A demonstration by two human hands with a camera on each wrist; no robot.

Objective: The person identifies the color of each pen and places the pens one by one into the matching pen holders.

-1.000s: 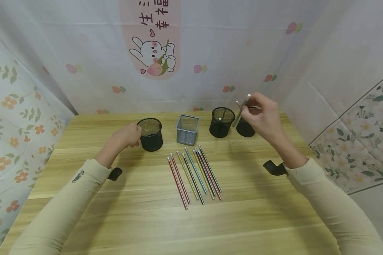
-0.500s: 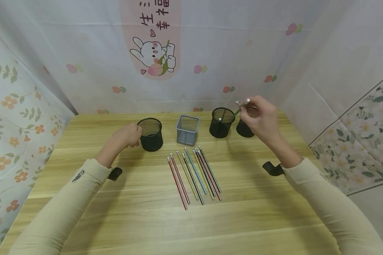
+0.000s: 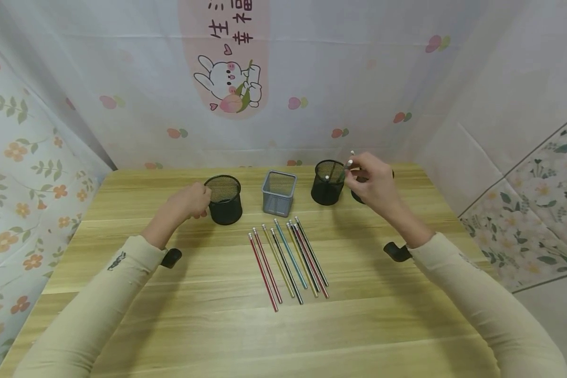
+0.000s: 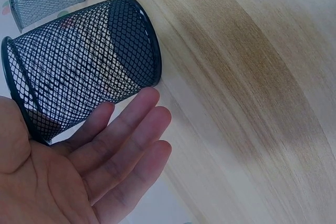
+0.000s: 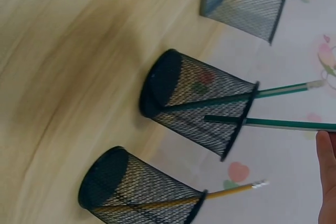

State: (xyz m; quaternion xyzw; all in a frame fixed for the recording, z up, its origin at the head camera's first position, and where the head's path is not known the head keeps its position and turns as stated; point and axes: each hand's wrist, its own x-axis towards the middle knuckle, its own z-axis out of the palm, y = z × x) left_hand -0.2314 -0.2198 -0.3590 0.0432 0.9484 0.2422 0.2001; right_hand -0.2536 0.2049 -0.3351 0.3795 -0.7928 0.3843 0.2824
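My left hand (image 3: 188, 203) holds the leftmost black mesh pen cup (image 3: 225, 210) at its rim; in the left wrist view the other fingers (image 4: 134, 166) extend loosely beside its wall. At the right, my right hand (image 3: 374, 179) pinches a green pencil (image 5: 289, 124) near its white eraser end. The pencil's lower end is inside a second black mesh pen cup (image 3: 325, 193), where another green pencil (image 5: 286, 91) leans. Partly behind my right hand stands a third black mesh pen cup (image 5: 152, 192) with a yellow pencil (image 5: 231, 191) in it.
A grey square mesh pen holder (image 3: 277, 203) stands between the left and second black cups. Several red, gold, black and blue pencils (image 3: 290, 249) lie in a loose row on the wooden table (image 3: 208, 315), erasers toward the back. A patterned curtain (image 3: 312, 63) hangs behind.
My right hand has moved left and slightly down, tilting the green pencil and bringing its lower end into the second black cup. The left hand stays in place.
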